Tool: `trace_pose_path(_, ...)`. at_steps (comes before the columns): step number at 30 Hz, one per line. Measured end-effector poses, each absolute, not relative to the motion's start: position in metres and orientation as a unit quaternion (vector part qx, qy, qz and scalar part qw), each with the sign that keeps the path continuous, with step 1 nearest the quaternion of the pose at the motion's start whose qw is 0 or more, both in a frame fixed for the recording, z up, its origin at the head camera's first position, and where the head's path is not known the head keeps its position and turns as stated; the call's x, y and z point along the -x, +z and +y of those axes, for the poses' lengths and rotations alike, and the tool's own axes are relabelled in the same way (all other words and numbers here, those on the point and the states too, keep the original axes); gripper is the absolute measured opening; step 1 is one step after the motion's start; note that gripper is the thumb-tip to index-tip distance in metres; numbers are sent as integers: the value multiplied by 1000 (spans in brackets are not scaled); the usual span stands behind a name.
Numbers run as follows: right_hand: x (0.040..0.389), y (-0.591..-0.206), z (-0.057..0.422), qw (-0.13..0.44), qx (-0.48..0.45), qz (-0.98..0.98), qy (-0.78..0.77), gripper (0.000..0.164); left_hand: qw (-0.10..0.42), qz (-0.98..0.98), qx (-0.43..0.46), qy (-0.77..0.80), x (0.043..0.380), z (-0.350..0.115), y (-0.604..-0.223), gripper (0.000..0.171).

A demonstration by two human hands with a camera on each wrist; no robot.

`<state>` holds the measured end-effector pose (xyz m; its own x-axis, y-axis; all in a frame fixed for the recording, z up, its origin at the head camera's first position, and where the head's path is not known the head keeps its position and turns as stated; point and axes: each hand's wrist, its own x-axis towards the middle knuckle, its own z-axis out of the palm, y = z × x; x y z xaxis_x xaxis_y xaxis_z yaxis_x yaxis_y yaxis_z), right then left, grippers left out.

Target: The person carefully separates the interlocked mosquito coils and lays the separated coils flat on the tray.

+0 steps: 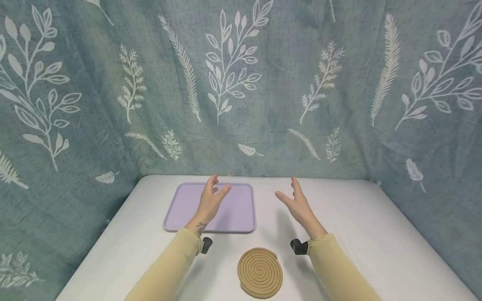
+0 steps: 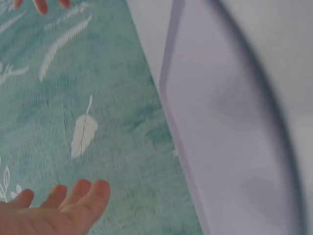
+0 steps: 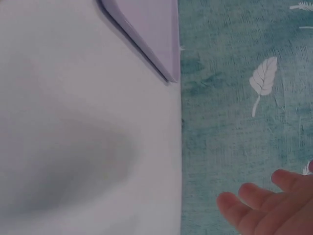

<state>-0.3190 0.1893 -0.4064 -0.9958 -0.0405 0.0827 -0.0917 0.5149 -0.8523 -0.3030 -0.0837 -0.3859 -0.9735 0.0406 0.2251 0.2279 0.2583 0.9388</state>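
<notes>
Both hands are held up over the white table, palms facing each other and fingers spread, with nothing in them. My left hand (image 1: pixel 211 201) hovers above a flat lavender tray (image 1: pixel 180 211) with a raised rim. Right of the tray, my right hand (image 1: pixel 299 207) is in the air and casts a shadow on the tabletop. Nearer to me, between the forearms, lies a flat tan coil (image 1: pixel 260 272) wound in a spiral. In the left wrist view, the left fingers (image 2: pixel 93 200) are apart from the tray. The right fingers (image 3: pixel 254 205) show against the cloth in the right wrist view.
A green-blue cloth (image 1: pixel 263 125) with white leaf prints hangs behind the table and along both sides. The white tabletop (image 1: pixel 361 217) has rounded far corners. Small dark devices (image 1: pixel 299 246) sit at both wrists, by the yellow sleeves.
</notes>
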Motion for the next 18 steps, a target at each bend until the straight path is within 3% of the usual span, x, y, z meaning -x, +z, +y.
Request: trace_pose_path(18,253,-452,172,-2,-2,-864,504,90,44,-801,77,-592,251,-69,-451,73)
